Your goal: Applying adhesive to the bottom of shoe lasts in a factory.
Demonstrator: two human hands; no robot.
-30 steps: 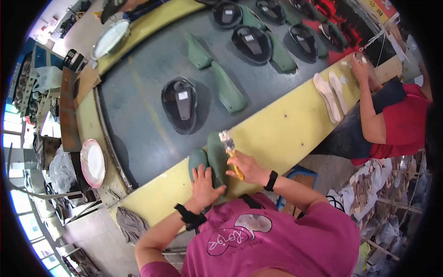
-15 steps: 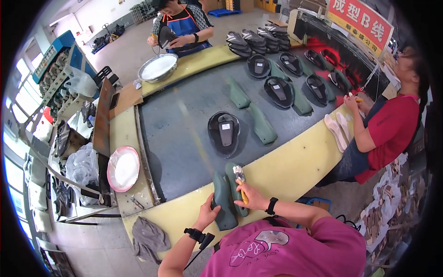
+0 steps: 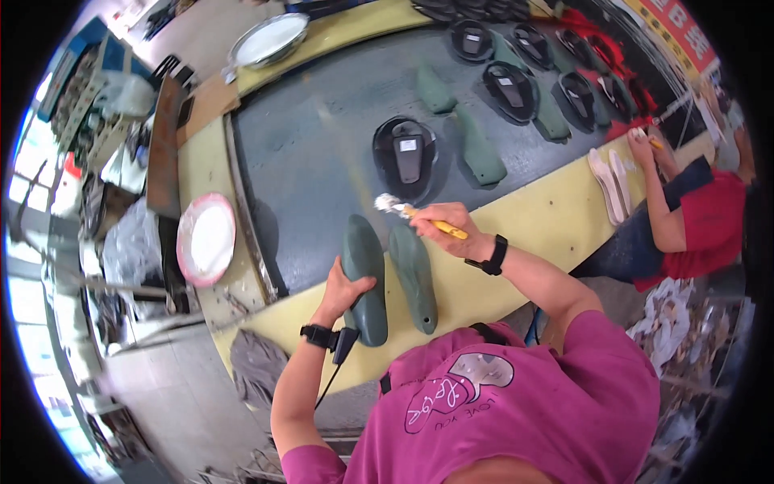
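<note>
Two green shoe lasts lie side by side at the near edge of the yellow bench. My left hand (image 3: 347, 289) grips the left shoe last (image 3: 364, 270), its thumb over the side and its other fingers partly hidden. My right hand (image 3: 451, 228) is closed round the yellow handle of a brush (image 3: 439, 223), whose white-coated bristles point left, just beyond the far ends of the lasts. Below that hand, the right shoe last (image 3: 414, 278) lies untouched. A black shoe upper (image 3: 407, 157) with a pale label on its insole sits beyond the brush on the grey belt.
A pink-rimmed basin (image 3: 184, 250) of white stuff stands at left; a metal bowl (image 3: 294, 40) of it stands farther off. More lasts (image 3: 480, 149) and black uppers (image 3: 509, 90) cover the belt's right. At right a co-worker in red (image 3: 713, 214) works beside pale insoles (image 3: 603, 181).
My right hand has lifted the brush off the right last and swung its bristles leftward. My left hand stays on the left last. The whole view has tilted, shifting the far bench upward.
</note>
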